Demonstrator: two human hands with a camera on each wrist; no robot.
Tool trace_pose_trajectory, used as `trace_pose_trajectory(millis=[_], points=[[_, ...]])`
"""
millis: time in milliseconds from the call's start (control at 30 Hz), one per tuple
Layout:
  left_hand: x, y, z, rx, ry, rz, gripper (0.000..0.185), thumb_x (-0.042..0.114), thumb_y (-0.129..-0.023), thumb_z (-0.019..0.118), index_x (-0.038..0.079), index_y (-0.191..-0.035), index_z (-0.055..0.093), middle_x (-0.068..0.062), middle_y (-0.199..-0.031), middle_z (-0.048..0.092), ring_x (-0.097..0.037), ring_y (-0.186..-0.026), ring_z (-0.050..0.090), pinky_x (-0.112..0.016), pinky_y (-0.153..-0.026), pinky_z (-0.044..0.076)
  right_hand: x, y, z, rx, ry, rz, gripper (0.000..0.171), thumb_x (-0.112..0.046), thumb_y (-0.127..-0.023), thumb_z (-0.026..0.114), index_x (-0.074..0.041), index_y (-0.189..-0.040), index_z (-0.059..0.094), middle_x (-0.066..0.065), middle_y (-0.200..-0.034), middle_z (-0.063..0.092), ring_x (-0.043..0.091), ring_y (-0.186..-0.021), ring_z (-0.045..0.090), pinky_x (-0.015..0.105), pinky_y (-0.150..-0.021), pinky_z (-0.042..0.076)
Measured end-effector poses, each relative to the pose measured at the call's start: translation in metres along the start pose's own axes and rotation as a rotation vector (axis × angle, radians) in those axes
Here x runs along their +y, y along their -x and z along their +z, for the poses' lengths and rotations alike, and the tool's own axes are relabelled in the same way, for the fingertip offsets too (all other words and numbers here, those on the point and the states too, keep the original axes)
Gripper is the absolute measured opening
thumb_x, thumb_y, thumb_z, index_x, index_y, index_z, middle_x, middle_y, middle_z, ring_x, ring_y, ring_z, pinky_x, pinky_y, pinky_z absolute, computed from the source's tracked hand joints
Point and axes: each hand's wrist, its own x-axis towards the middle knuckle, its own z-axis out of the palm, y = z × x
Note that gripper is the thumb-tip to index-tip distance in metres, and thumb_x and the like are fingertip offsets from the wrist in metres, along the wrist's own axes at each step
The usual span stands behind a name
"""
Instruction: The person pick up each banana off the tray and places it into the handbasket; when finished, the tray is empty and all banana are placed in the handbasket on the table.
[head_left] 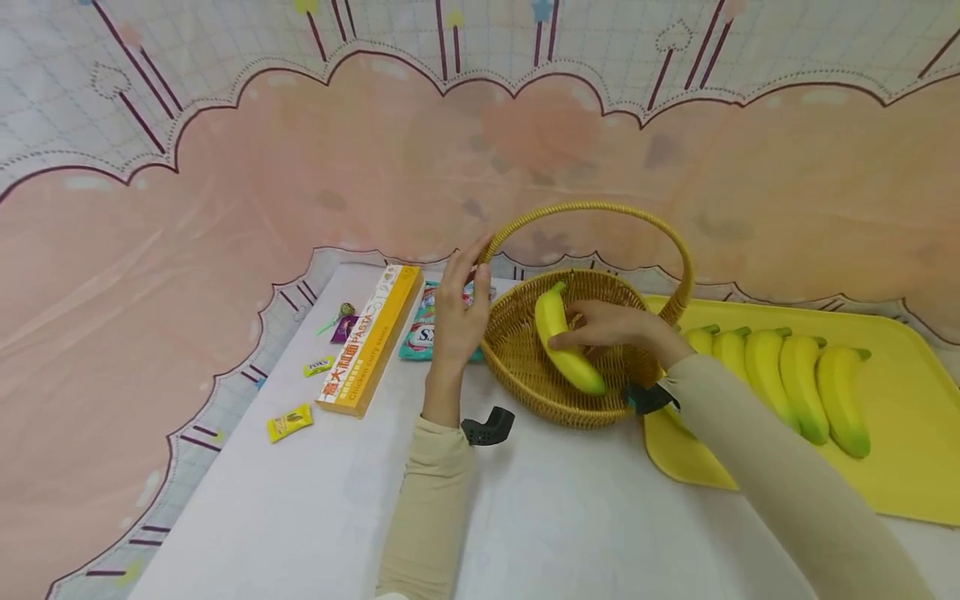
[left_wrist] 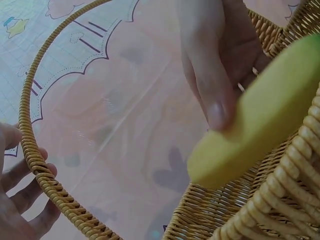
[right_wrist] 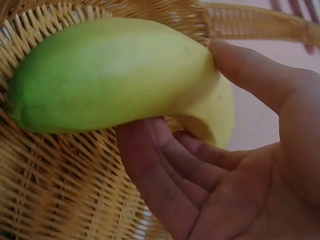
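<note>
Banana [head_left: 564, 340] in right hand [head_left: 611, 327] grip, over basket [head_left: 525, 367]

The basket [head_left: 525, 367] is woven wicker, ribbed and rough, with a matt straw finish; its handle [head_left: 600, 208] is tightly wound cane, seen close in the left wrist view as small bumpy coils [left_wrist: 35, 155]. The banana [head_left: 564, 342] in it looks like smooth moulded plastic with a soft, waxy sheen [right_wrist: 115, 75]. At 3 o'clock of the basket, the tray [head_left: 907, 467] is smooth yellow plastic, slightly glossy. At 9 o'clock, the box [head_left: 371, 340] is printed card and the pouch [head_left: 420, 333] shiny film. The table cover [head_left: 315, 517] is smooth and matt. The sleeves [head_left: 772, 467] are soft knit cloth.
</note>
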Motion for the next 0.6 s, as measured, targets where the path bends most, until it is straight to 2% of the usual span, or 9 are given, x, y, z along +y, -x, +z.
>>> trace_pose_trajectory(millis=[167, 233, 333, 433, 500, 600], points=[[-0.023, 0.000, 0.003, -0.007, 0.013, 0.016, 0.038, 0.012, -0.100, 0.044, 0.007, -0.137, 0.049, -0.011, -0.130, 0.054, -0.022, -0.119, 0.052, -0.035, -0.100, 0.046, -0.013, -0.020, 0.008, -0.131, 0.039, 0.031, 0.060, -0.045, -0.087, 0.062, -0.002, -0.124, 0.046, 0.012, -0.106, 0.060, 0.020, -0.090, 0.064, 0.034, -0.080, 0.056], [-0.027, 0.000, 0.003, -0.011, 0.005, 0.034, 0.038, 0.015, -0.100, 0.044, 0.011, -0.138, 0.049, -0.009, -0.129, 0.055, -0.018, -0.118, 0.052, -0.032, -0.099, 0.046, -0.020, -0.026, 0.013, -0.164, 0.077, 0.038, 0.057, -0.046, -0.086, 0.063, -0.003, -0.120, 0.048, 0.011, -0.105, 0.061, 0.019, -0.089, 0.064, 0.033, -0.078, 0.056], [-0.030, 0.000, 0.003, -0.018, -0.005, 0.056, 0.038, 0.019, -0.101, 0.043, 0.015, -0.139, 0.048, -0.007, -0.129, 0.055, -0.016, -0.116, 0.052, -0.031, -0.099, 0.046, -0.027, -0.035, 0.021, -0.196, 0.141, 0.044, 0.055, -0.048, -0.085, 0.064, -0.004, -0.115, 0.052, 0.009, -0.100, 0.062, 0.018, -0.084, 0.064, 0.031, -0.075, 0.056], [-0.030, 0.000, 0.003, -0.022, -0.010, 0.059, 0.038, 0.019, -0.101, 0.043, 0.016, -0.139, 0.048, -0.007, -0.129, 0.054, -0.016, -0.115, 0.052, -0.031, -0.098, 0.046, -0.033, -0.041, 0.030, -0.226, 0.149, 0.069, 0.053, -0.047, -0.086, 0.063, -0.004, -0.115, 0.050, 0.008, -0.100, 0.060, 0.017, -0.083, 0.064, 0.030, -0.075, 0.056], [-0.030, 0.000, 0.002, -0.021, -0.005, 0.054, 0.038, 0.017, -0.101, 0.043, 0.014, -0.138, 0.048, -0.008, -0.128, 0.055, -0.017, -0.113, 0.053, -0.032, -0.098, 0.046, -0.034, -0.045, 0.033, -0.229, 0.161, 0.083, 0.051, -0.049, -0.088, 0.061, -0.005, -0.112, 0.052, 0.009, -0.099, 0.062, 0.018, -0.082, 0.066, 0.031, -0.074, 0.056], [-0.028, 0.000, 0.000, -0.023, 0.004, 0.038, 0.038, 0.012, -0.100, 0.044, 0.011, -0.138, 0.049, -0.010, -0.127, 0.055, -0.020, -0.112, 0.053, -0.033, -0.098, 0.046, -0.036, -0.046, 0.033, -0.211, 0.177, 0.076, 0.052, -0.049, -0.093, 0.051, -0.003, -0.117, 0.053, 0.014, -0.108, 0.062, 0.023, -0.091, 0.066, 0.034, -0.079, 0.055]])
